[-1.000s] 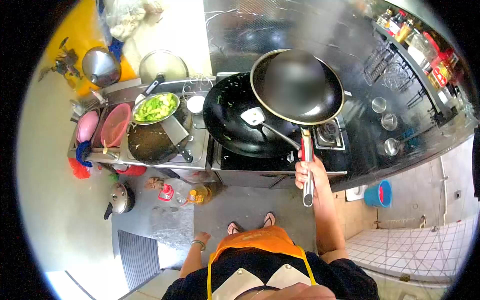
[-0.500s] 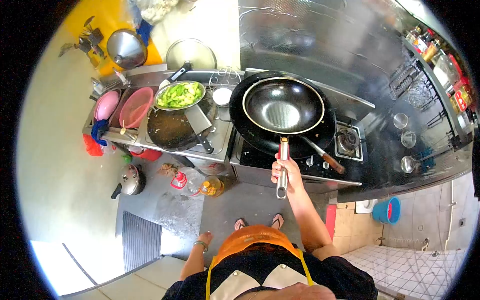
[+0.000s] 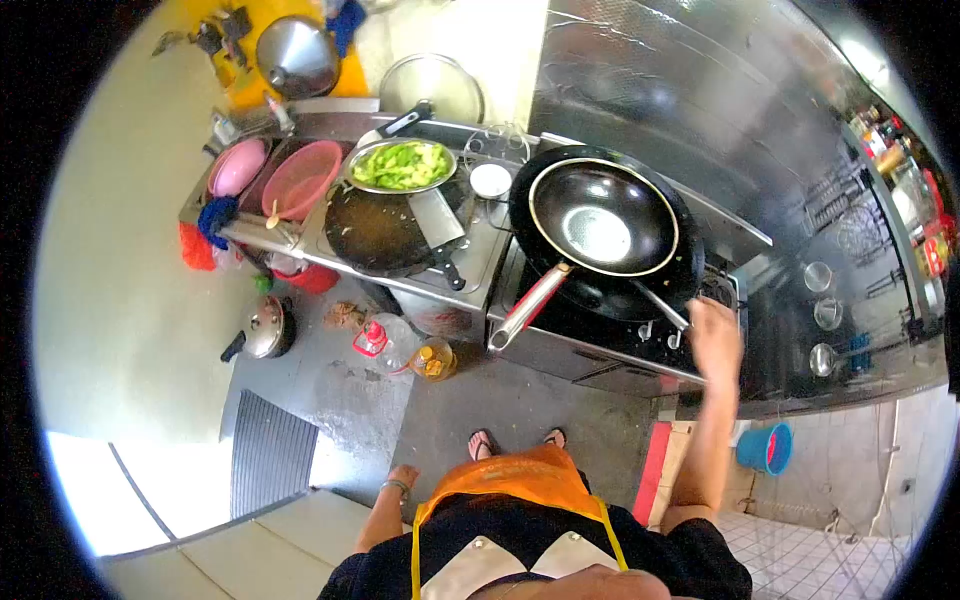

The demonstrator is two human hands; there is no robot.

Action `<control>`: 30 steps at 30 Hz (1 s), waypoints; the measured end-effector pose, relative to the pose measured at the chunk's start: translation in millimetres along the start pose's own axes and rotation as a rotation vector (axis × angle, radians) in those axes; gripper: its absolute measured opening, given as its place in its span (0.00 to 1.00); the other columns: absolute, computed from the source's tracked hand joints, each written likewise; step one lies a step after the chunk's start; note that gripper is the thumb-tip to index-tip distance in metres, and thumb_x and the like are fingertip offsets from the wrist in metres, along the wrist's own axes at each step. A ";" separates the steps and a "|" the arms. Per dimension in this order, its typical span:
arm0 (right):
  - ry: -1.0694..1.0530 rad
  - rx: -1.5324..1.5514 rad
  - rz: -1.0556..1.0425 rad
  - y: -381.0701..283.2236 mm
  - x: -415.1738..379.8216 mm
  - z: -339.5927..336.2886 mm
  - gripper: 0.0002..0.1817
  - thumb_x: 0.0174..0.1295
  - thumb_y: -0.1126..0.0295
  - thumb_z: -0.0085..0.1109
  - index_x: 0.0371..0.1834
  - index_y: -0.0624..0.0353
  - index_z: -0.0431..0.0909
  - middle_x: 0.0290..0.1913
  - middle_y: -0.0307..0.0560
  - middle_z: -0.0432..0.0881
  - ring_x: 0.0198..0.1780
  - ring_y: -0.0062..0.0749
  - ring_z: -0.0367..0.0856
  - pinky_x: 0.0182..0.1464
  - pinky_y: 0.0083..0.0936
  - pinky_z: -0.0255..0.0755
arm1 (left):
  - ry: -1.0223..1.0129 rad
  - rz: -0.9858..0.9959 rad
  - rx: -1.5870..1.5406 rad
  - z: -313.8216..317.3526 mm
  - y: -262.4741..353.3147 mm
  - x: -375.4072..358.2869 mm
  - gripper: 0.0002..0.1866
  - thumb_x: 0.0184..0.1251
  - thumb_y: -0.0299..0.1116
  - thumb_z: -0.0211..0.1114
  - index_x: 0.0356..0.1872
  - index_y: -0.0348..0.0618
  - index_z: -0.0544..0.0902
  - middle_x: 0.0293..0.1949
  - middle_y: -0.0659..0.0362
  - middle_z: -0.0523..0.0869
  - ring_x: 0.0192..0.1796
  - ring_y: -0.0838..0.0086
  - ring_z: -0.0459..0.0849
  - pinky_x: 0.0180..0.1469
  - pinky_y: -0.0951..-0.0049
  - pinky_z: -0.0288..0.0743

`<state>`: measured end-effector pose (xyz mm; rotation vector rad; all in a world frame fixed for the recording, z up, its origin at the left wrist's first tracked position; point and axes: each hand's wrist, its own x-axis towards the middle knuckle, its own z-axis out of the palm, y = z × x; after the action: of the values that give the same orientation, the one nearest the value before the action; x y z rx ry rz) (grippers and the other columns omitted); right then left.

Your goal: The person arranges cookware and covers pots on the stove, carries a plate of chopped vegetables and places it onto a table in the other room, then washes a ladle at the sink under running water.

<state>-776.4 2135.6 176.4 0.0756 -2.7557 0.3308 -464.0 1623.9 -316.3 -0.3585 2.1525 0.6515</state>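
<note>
My right hand [image 3: 716, 338] is at the end of a metal shaft [image 3: 660, 305] that slants out of the large black wok [image 3: 690, 215]. Its fingers look curled around the handle, which they cover; the utensil's head is hidden. Inside the large wok rests a smaller frying pan [image 3: 600, 232], its red-and-silver handle [image 3: 530, 308] pointing down-left with no hand on it. Low at my side hangs my left hand [image 3: 403, 474], away from every object, its fingers too small and turned away to read.
Left of the stove are a chopping board [image 3: 365, 235], a cleaver [image 3: 436, 220], a plate of cut green vegetables [image 3: 402, 165], a white bowl [image 3: 490, 180] and a pink basin [image 3: 302, 180]. An oil bottle [image 3: 433, 360] and a pressure cooker [image 3: 268, 327] stand on the floor.
My right hand has let go of the frying pan's handle and moved right to the wooden-handled utensil. The pan's handle has swung to the left. My left hand still hangs down.
</note>
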 end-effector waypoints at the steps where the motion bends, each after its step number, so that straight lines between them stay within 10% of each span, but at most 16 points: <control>1: 0.045 -0.159 0.006 39.1 -6.2 5.1 0.24 0.65 0.55 0.39 0.30 0.62 0.80 0.37 0.59 0.79 0.42 0.54 0.76 0.45 0.40 0.69 | 0.037 -0.010 -0.038 -3.9 3.1 3.6 0.23 0.63 0.48 0.48 0.49 0.43 0.77 0.52 0.49 0.76 0.55 0.58 0.74 0.56 0.63 0.68; 5: -0.960 0.503 0.655 22.3 -10.4 -10.8 0.25 0.64 0.51 0.43 0.33 0.66 0.76 0.17 0.51 0.77 0.17 0.25 0.78 0.19 0.21 0.71 | 0.172 -0.039 -0.200 -19.6 20.4 6.0 0.22 0.61 0.49 0.51 0.48 0.44 0.78 0.46 0.49 0.80 0.51 0.57 0.77 0.53 0.62 0.70; 8: -1.178 1.041 0.391 -57.5 -46.1 7.4 0.21 0.63 0.55 0.49 0.43 0.65 0.70 0.23 0.54 0.79 0.18 0.36 0.77 0.18 0.31 0.69 | 0.207 -0.130 -0.370 -43.4 48.9 -11.9 0.23 0.60 0.50 0.52 0.47 0.44 0.79 0.43 0.48 0.82 0.49 0.56 0.79 0.51 0.62 0.71; 11: -1.197 1.862 0.519 -129.6 -68.7 82.8 0.17 0.66 0.58 0.46 0.44 0.61 0.70 0.38 0.58 0.80 0.38 0.46 0.81 0.44 0.38 0.75 | 0.229 -0.047 -0.351 -26.9 54.2 -9.2 0.23 0.59 0.50 0.54 0.48 0.44 0.78 0.44 0.48 0.82 0.49 0.57 0.79 0.51 0.62 0.71; 19: -0.728 1.245 0.161 -163.4 -54.5 181.8 0.24 0.67 0.59 0.41 0.16 0.61 0.71 0.34 0.49 0.81 0.43 0.30 0.76 0.52 0.28 0.64 | 0.151 -0.216 -0.380 -35.4 89.7 -93.6 0.24 0.62 0.50 0.53 0.54 0.46 0.75 0.54 0.52 0.76 0.54 0.57 0.75 0.55 0.62 0.69; 23: -0.734 1.542 0.182 -213.5 -24.2 190.7 0.21 0.70 0.58 0.38 0.40 0.68 0.74 0.43 0.53 0.79 0.47 0.33 0.76 0.52 0.28 0.68 | 0.141 0.139 0.179 74.7 -38.4 -44.9 0.24 0.63 0.49 0.52 0.54 0.47 0.74 0.55 0.52 0.75 0.54 0.57 0.75 0.54 0.63 0.70; 24: -0.715 1.480 0.153 -227.2 -26.2 191.6 0.20 0.69 0.59 0.39 0.41 0.68 0.75 0.46 0.54 0.78 0.47 0.34 0.76 0.52 0.28 0.69 | 0.056 -0.172 -0.167 -20.3 25.5 -127.9 0.24 0.63 0.50 0.52 0.53 0.46 0.76 0.52 0.52 0.78 0.53 0.58 0.76 0.53 0.63 0.70; 30: -1.494 1.122 -0.033 -285.6 -102.7 269.0 0.17 0.67 0.59 0.45 0.37 0.63 0.77 0.37 0.45 0.82 0.39 0.28 0.79 0.45 0.25 0.71 | 0.186 -0.593 -0.667 -0.5 -90.9 -105.0 0.23 0.61 0.50 0.52 0.48 0.45 0.80 0.49 0.51 0.80 0.53 0.61 0.77 0.56 0.64 0.68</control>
<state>-747.3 1795.1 -42.0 0.9703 -3.2168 2.6208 -358.4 1551.6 -262.4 -1.3935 1.7906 0.9869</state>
